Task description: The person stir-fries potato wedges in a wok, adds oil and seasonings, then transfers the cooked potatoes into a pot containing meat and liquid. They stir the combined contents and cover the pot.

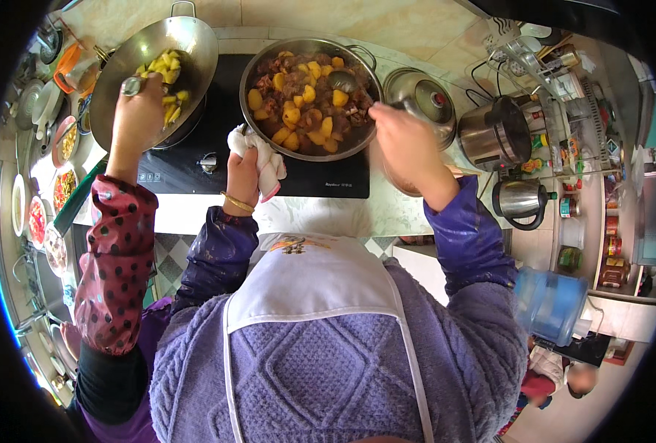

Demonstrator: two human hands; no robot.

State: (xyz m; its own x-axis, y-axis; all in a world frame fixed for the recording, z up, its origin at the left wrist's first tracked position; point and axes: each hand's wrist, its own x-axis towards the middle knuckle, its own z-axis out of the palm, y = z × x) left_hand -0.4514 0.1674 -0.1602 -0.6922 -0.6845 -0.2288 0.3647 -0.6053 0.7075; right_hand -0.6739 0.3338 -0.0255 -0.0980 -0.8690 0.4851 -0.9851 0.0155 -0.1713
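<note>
A wide steel pan (311, 157) of potato chunks and browned meat (297, 111) sits on a black glass cooktop (306, 180). With a white cloth (272, 166) bunched in it, my left hand (243, 174) grips the pan's near-left handle. Above the pan's right rim, my right hand (408, 147), slightly blurred, is closed on the handle of a metal ladle (343, 81), whose bowl rests in the food. A co-worker's hand (145, 111) in a dotted red sleeve is over the steel wok (195, 44) at the left, which holds yellow-green pieces (164, 66).
A glass pan lid (419, 99), a steel electric pressure cooker (494, 133) and an electric kettle (519, 199) stand right. Plates of chopped food (65, 188) line the left counter. Jars (614, 271) fill a right shelf; a blue water bottle (552, 302) and another person (549, 371) are lower right.
</note>
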